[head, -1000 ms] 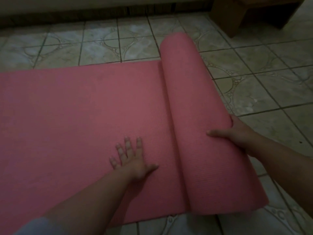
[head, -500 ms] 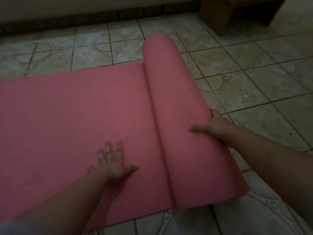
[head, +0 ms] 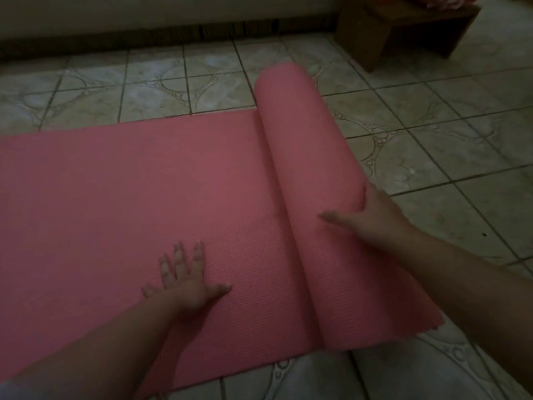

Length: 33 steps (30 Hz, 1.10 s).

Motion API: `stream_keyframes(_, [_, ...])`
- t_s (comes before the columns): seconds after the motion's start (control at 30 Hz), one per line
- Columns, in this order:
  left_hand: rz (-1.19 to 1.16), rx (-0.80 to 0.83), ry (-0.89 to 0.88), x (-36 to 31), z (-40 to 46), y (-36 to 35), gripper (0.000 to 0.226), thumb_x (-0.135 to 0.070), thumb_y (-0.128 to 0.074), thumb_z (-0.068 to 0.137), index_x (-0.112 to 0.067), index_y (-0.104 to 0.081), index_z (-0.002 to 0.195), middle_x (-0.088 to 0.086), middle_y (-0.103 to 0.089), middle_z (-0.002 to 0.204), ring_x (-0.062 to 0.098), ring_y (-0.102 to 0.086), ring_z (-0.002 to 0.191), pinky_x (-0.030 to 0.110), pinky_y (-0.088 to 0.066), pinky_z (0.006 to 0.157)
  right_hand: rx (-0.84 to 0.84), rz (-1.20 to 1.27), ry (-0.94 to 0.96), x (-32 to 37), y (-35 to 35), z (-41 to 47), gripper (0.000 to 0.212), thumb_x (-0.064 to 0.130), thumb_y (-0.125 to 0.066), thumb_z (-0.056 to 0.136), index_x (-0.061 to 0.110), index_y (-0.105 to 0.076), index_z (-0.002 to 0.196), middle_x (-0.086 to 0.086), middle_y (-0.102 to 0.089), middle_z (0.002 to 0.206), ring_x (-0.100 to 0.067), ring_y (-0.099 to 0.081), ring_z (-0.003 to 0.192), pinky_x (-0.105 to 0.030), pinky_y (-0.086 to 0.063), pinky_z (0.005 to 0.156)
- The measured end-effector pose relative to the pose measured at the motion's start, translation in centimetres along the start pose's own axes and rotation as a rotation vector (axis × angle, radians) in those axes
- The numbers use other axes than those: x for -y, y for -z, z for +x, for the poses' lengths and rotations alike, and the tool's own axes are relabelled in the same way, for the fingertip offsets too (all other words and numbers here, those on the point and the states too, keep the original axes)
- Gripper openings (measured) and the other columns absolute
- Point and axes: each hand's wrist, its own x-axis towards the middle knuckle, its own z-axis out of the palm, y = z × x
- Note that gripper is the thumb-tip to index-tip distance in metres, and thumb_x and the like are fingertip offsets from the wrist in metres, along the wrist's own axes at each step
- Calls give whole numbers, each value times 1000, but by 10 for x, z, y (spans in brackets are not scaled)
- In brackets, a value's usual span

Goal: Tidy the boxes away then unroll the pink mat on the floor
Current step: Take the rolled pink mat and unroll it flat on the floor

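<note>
Pink mat (head: 129, 197) half-unrolled; left hand (head: 187, 280) flat, right hand (head: 372, 215) gripping roll; wooden bench (head: 403, 30) beyond.

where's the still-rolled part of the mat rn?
In the head view, the rolled part lies right of centre on the tiled floor, at the flat mat section's right edge. The right hand grips it; the left hand presses the flat section.

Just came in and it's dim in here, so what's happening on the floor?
A person is spreading a pink mat over the tiled floor. The left hand lies flat, fingers spread, on the part already laid out. The right hand grips the rolled part, thumb on top and fingers round its far side. A good stretch lies flat to the left; the roll is not yet undone. A wooden bench stands at the back right. No boxes show.
</note>
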Motion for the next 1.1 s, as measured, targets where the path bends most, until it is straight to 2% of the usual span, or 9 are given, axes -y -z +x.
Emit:
stream_keyframes(0.07, [-4,-4,-4,0,0,0,109,-84,-41,68,-43,37,133,-2,49,142,34,35,137,71,1,107,-38,-197,-58,10,-13,-8,142,81,-69,41,17,-6,151,-15,-3,159,-32,-8,145,-56,-18,112])
stream_keyframes(0.13, [-1,-14,-2,0,-1,0,109,-84,-40,68,-44,36,134,-2,48,143,34,35,137,70,0,107,-78,-286,-83,16,-24,-11,146,80,-71,38,19,-1,150,-19,5,158,-34,-1,145,-61,-16,110])
stream_keyframes(0.23, [0,-9,7,-2,-2,2,110,-88,-38,64,-44,34,135,-3,49,143,33,35,137,70,0,107,-5,-250,-136,17,-28,-4,156,79,-75,32,21,10,149,-24,2,157,-37,1,145,-62,-13,112])
stream_keyframes(0.37, [-48,10,44,-7,-8,7,127,-98,-24,34,-46,32,135,-4,49,143,30,36,137,67,5,108,0,-206,-111,4,-22,6,155,73,-80,34,19,8,150,-22,-10,156,-36,-12,144,-57,-21,113])
stream_keyframes(0.53, [-28,12,57,-13,-16,8,146,-99,-42,18,-46,41,126,-3,52,140,30,39,135,69,5,107,9,-46,-70,-26,8,18,145,59,-88,35,18,-9,150,-15,-37,147,-33,-41,131,-46,-37,107])
stream_keyframes(0.67, [-37,33,49,-17,-22,11,150,-95,-44,13,-44,42,125,-6,57,132,31,40,134,69,5,107,13,-59,-150,-42,14,23,142,67,-83,37,29,-7,150,-16,-17,151,-34,-21,138,-48,-26,113])
stream_keyframes(0.9, [-119,-94,95,-31,-25,10,136,-97,-30,28,-44,20,143,0,37,151,32,28,141,69,3,108,43,-60,-109,-36,8,16,152,80,-72,25,36,4,149,-17,-16,151,-38,-23,138,-50,-25,111])
stream_keyframes(1.0, [-114,-111,25,-70,-19,6,128,-96,-38,37,-45,12,145,6,30,155,38,23,142,71,0,106,77,-31,-102,-36,12,15,154,78,-74,24,36,6,149,-15,-17,153,-36,-24,139,-47,-24,111])
stream_keyframes(1.1, [-69,-36,-92,-108,-16,-5,117,-87,-51,56,-48,19,142,8,40,149,37,34,137,71,4,105,80,-49,-85,-31,13,14,152,75,-78,28,34,5,149,-16,-20,152,-36,-27,138,-45,-27,111])
